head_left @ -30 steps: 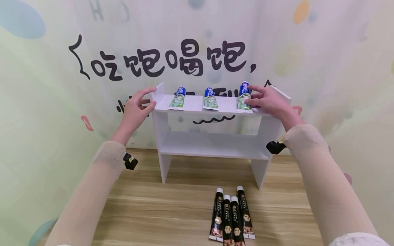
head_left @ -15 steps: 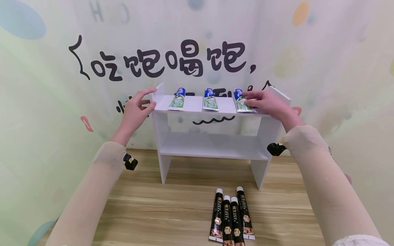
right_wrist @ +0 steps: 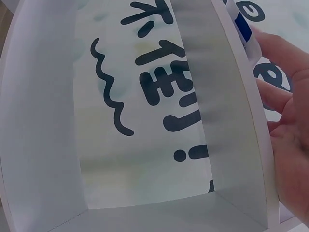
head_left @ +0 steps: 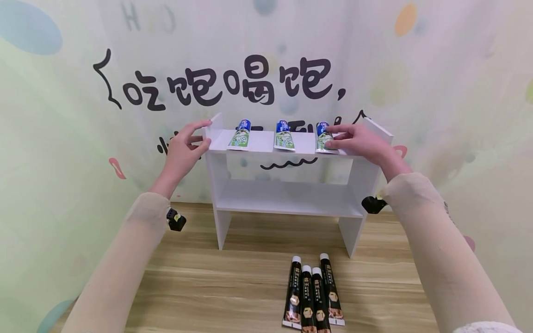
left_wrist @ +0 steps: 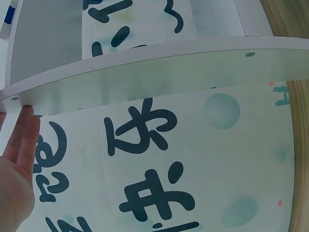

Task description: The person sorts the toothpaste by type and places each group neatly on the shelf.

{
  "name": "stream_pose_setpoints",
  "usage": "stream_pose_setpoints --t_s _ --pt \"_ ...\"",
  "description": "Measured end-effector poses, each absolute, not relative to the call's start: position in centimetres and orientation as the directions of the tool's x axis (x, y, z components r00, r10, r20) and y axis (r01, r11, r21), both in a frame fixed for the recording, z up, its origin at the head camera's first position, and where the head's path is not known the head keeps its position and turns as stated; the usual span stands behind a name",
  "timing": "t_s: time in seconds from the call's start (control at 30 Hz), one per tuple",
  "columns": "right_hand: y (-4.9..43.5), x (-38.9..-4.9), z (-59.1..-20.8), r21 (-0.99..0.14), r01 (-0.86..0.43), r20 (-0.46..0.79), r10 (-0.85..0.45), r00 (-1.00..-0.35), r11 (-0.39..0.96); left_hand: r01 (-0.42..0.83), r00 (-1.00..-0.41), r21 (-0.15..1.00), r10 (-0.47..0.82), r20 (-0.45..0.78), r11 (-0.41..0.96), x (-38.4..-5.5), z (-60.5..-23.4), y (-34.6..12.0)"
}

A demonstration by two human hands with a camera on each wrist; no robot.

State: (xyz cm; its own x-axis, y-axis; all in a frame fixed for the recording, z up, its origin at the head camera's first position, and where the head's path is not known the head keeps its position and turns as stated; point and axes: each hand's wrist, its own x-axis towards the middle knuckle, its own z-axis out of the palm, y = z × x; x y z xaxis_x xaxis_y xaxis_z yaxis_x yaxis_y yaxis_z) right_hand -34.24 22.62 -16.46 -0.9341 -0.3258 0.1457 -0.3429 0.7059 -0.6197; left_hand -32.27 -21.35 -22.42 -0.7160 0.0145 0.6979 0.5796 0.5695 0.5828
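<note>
Four black tubes point(head_left: 308, 296) are lying on the wood table point(head_left: 187, 277), then there's a white shelf point(head_left: 287, 196): left hand point(head_left: 181, 149), fingers apart, touching its side; right hand point(head_left: 363, 141), thumb and finger apart, touching the rightmost Crest tube point(head_left: 321, 138) up top.

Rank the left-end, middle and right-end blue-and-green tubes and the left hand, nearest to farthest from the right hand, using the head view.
1. Right-end tube: touched by the right hand.
2. Middle tube: next one to the left.
3. Left-end tube: farther left.
4. Left hand: farthest, at the left side panel.
</note>
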Motion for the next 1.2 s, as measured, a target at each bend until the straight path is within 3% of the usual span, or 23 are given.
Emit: stream_pose_setpoints --t_s 1.2 --pt "22.77 -34.03 -16.43 -0.648 -0.354 0.159 -0.335 -0.929 0.674 0.578 -0.716 0.576 0.019 0.698 0.578 -32.42 -22.37 -21.4"
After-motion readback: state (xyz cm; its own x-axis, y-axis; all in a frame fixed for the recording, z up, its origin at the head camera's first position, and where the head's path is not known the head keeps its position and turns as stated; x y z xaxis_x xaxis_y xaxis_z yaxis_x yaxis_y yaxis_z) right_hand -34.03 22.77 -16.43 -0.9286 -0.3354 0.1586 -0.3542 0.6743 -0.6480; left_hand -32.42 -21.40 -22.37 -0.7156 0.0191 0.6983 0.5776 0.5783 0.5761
